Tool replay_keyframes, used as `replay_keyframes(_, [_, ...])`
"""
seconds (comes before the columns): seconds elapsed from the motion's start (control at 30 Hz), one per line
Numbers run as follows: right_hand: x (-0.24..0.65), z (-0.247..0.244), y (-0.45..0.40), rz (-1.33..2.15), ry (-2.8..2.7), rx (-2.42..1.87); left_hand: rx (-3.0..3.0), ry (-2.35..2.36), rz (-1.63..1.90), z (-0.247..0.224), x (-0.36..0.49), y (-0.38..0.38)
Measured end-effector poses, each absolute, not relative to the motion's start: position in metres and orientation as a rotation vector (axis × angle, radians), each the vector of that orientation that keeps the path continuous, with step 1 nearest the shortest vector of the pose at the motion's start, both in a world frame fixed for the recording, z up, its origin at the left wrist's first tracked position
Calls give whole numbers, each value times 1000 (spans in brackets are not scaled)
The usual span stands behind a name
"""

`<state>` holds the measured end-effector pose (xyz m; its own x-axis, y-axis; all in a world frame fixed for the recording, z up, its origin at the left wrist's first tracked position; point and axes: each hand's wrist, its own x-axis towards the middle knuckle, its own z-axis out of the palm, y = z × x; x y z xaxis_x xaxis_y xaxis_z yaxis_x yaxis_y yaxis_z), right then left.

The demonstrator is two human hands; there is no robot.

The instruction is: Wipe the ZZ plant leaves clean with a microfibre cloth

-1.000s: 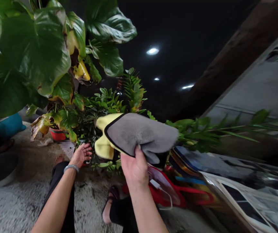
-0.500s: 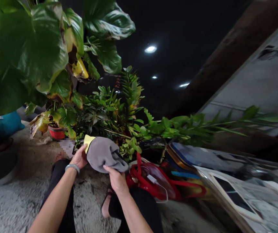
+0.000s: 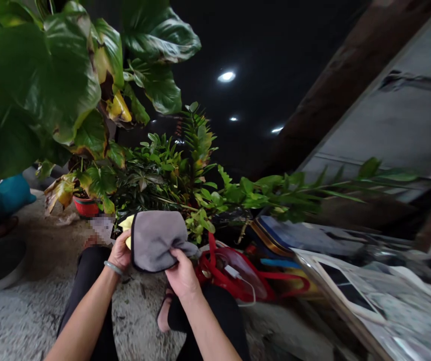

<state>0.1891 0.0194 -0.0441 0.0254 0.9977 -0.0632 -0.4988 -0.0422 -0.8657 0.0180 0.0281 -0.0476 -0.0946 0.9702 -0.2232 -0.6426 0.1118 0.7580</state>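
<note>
Between my two hands is a soft grey cloth with dark edging and a yellow underside that shows at its left end. My left hand, with a bracelet at the wrist, grips the yellow left end; some of its fingers are hidden behind the cloth. At the lower right of the cloth, my right hand pinches the grey fabric, with the thumb on top and creases running out from it. The cloth is held up above my knees, in front of the plants.
Large-leaved plants rise at the left, one in a red pot. A red-trimmed clear bag stands right of my hands, beside a table with a white-framed tablet-like object. A grey basin and another person's foot are at far left.
The cloth has been turned and spread flatter, so its dark edge now shows along the left side and less yellow is seen. Both hands keep hold of it. The view has shifted slightly.
</note>
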Motion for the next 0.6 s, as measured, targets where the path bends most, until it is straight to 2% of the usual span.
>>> replay_keyframes(0.07, [186,-38,17,1505,-624,-829,211,649,1454,-45,19,28])
replay_keyframes(0.13, [181,-32,11,1588,-510,-786,187,574,1487,-42,21,28])
replay_keyframes(0.47, [178,-34,7,1792,-397,-901,457,615,1573,-40,21,28])
replay_keyframes(0.6, [179,-1,19,1741,-357,-807,397,610,1614,-54,13,38])
